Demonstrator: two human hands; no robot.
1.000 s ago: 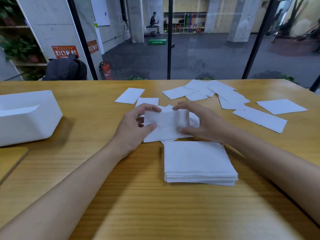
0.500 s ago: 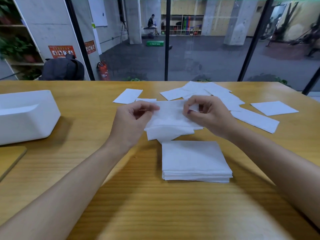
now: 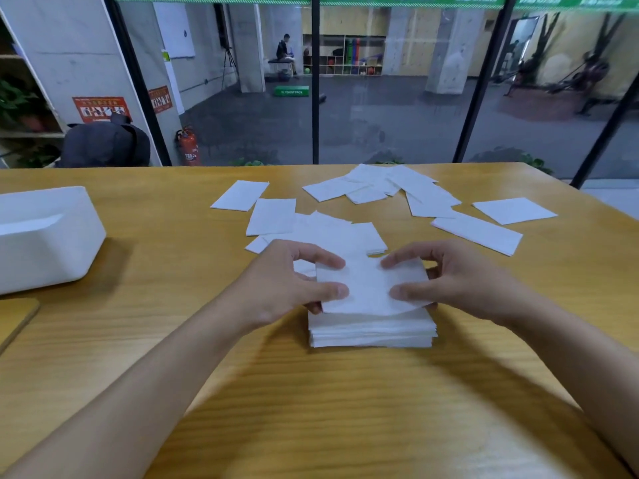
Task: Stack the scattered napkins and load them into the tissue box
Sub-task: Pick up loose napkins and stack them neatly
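A neat stack of white napkins lies on the wooden table in front of me. One white napkin is held just over the stack's top. My left hand pinches its left edge between thumb and fingers. My right hand pinches its right edge the same way. Several loose napkins lie scattered farther back. The white tissue box stands at the table's left.
A wooden board, perhaps a lid, lies at the near left edge. Single napkins reach toward the right edge. A glass wall rises behind the table's far edge. A dark backpack sits beyond the far left.
Both hands lifted a napkin from the loose pile behind the stack and brought it toward me, down over the top of the stack.
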